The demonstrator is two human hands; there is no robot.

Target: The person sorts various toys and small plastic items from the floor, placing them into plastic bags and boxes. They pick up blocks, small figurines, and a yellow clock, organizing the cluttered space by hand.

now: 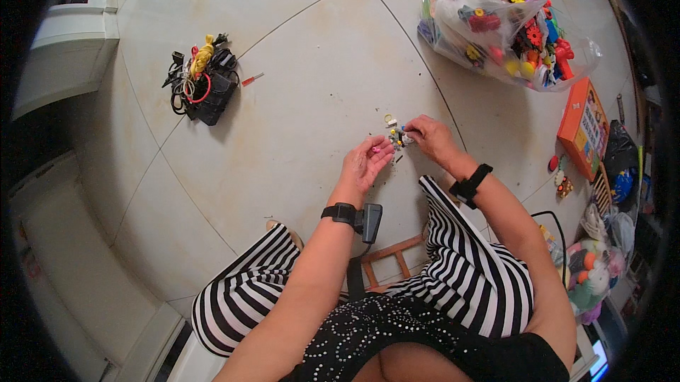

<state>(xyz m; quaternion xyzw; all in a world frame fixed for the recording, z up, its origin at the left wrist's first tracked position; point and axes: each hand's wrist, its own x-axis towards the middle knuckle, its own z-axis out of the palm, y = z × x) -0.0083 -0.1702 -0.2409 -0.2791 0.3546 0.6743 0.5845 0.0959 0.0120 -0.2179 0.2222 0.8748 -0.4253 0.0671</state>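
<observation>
On the tiled floor (pixel 319 132) before me lies a small pile of tiny mixed pieces (pixel 396 139), grey, yellow, black and white. My left hand (pixel 366 161) is palm up just left of the pile, with a small pink piece (pixel 375 149) resting at its fingers. At the pile's right edge, the fingertips of my right hand (pixel 429 137) are pinched together beside a whitish piece (pixel 407 139); whether they grip anything is too small to tell. A yellow ring (pixel 388 118) and a small white piece (pixel 392 123) lie just above the pile. Both wrists wear black straps.
A bundle of black cables and adapters (pixel 212 90) lies at the left, beside a red-handled screwdriver (pixel 253 79). A clear plastic bag of colourful toys (pixel 489 26) stands upper right. Below it are an orange box (pixel 584 127) and bagged plush toys (pixel 592 270). A wooden stool (pixel 393 262) is beneath me.
</observation>
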